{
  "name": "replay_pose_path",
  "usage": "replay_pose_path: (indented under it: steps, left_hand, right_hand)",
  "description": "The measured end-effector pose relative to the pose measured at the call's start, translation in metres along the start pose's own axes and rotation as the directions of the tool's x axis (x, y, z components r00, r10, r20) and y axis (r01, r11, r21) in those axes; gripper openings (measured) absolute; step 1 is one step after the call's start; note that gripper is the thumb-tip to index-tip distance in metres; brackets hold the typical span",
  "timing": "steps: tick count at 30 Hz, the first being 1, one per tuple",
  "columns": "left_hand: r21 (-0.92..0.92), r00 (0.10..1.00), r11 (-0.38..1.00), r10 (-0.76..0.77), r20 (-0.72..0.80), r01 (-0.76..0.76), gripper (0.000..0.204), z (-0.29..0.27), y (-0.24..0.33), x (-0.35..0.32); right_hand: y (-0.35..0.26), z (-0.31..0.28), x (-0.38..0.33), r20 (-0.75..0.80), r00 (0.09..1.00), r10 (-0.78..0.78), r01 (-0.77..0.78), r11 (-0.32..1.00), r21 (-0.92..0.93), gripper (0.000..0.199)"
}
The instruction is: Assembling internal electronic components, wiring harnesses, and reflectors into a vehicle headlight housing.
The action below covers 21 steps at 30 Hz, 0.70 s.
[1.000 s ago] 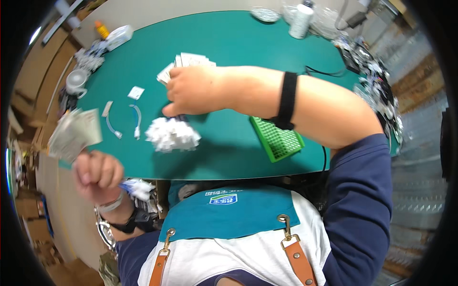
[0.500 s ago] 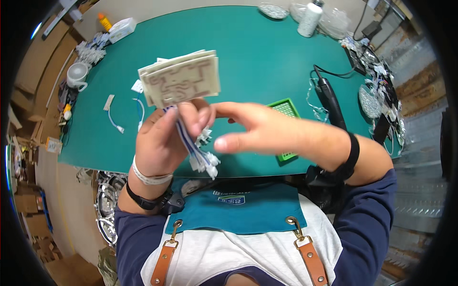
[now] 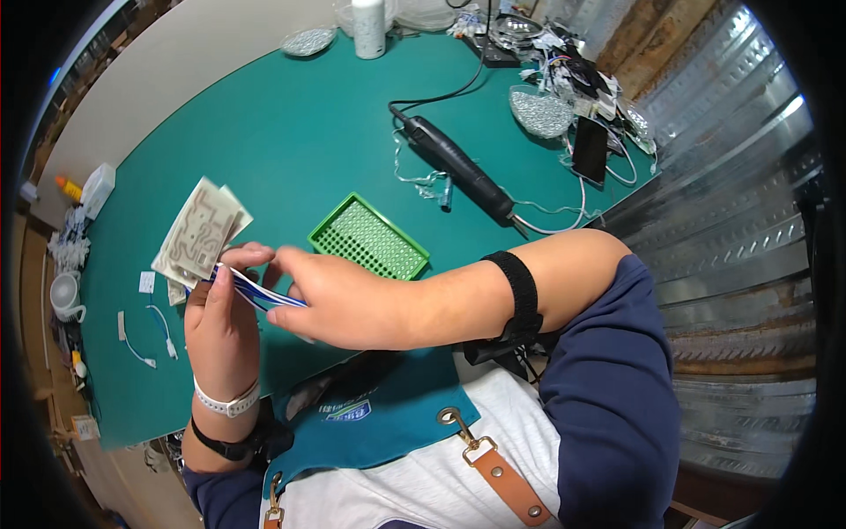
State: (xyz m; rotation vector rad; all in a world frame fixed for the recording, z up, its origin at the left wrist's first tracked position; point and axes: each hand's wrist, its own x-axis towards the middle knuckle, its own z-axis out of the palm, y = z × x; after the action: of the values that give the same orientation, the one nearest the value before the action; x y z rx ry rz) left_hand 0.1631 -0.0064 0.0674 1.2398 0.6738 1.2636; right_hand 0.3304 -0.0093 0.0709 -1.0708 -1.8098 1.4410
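Observation:
My left hand (image 3: 220, 331) is closed on a fanned stack of thin white circuit boards (image 3: 201, 231) with brownish traces, pinched at their lower edge. Blue and white wires (image 3: 247, 289) run from the boards toward my right hand (image 3: 339, 298). The right fingers and thumb close round that wire bundle, and the white plugs at its end are hidden in the hand. Both hands are above the near left part of the green table (image 3: 291, 132). Beyond my right hand lies a green perforated tray (image 3: 392, 227).
A black corded handheld tool (image 3: 458, 167) lies past the tray. Two small boards with wires and plugs (image 3: 134, 350) rest at the left. A white bottle (image 3: 368, 31) stands at the back. Wires, clear-wrapped parts and a black phone-like slab (image 3: 589, 152) crowd the far right.
My right hand, previously apart with spread fingers, has closed on the wires. The boards have tilted. The whole view has swung, so the table's things appear shifted left.

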Motion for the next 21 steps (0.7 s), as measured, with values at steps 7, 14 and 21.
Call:
replay_pose_path:
  steps: [7,14,21]
  left_hand:
    - [-0.141,0.991,0.982,-0.134,-0.028,0.129,0.023,0.008,-0.026,0.003]
    - [-0.097,0.989,0.988,-0.129,-0.078,0.121,0.025,0.038,-0.031,0.012]
    - [0.203,0.981,0.971,-0.154,0.114,0.129,0.038,0.027,-0.016,0.007]
  right_hand:
    - [-0.007,-0.052,-0.018,0.155,0.978,0.137,-0.140,0.990,0.010,0.031]
    - [0.009,-0.051,-0.019,0.193,0.979,0.059,-0.037,0.993,-0.111,0.033]
    - [0.004,-0.106,-0.035,-0.026,0.999,0.038,-0.041,0.994,-0.105,0.021]
